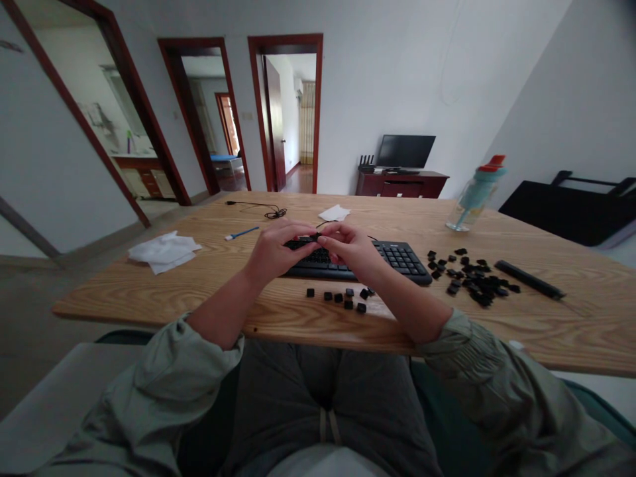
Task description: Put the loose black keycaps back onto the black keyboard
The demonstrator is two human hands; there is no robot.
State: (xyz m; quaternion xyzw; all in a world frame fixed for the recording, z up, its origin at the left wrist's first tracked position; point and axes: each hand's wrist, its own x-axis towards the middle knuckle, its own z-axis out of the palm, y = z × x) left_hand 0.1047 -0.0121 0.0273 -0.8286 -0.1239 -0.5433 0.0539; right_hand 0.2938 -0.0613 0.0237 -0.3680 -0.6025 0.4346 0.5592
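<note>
My left hand (274,252) and my right hand (354,250) meet above the black keyboard (400,260). Between their fingertips they pinch a small black keycap (317,237), partly covered by the fingers. The left half of the keyboard is largely hidden behind my hands; its number pad shows to the right with keys on it. Several loose keycaps (338,298) lie on the wood in front of the keyboard, under my wrists. A larger scattered heap of black keycaps (484,281) lies to the right of the keyboard.
A black stick-like object (529,279) lies right of the heap, and a clear bottle (470,199) with a red lid stands behind. White tissues (165,252), a blue-handled brush (242,233) and a coiled cable (275,212) are on the left of the wooden table (209,291).
</note>
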